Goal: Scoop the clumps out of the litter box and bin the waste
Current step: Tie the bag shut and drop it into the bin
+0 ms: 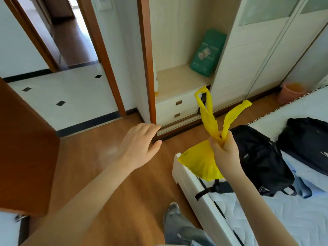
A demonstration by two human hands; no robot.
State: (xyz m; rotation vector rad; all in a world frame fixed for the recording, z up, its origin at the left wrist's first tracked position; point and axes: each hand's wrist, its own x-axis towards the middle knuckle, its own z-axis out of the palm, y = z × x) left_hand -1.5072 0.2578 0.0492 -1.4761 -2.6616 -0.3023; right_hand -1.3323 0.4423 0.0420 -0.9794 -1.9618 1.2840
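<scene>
The neck of the yellow bag point(198, 160) is gripped in the right hand point(224, 152), handles untied; the left hand point(140, 142) is held open at nine o'clock. Waste could spill if the grip loosens. A pink bin point(291, 93) stands at two o'clock.

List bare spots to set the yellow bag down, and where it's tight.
Free: the wooden floor between the orange door and the white bed frame; the wardrobe shelf left of the green pack. Crowded: the bed, with two black bags. The right hand grips the yellow plastic bag; the left hand is empty.
</scene>
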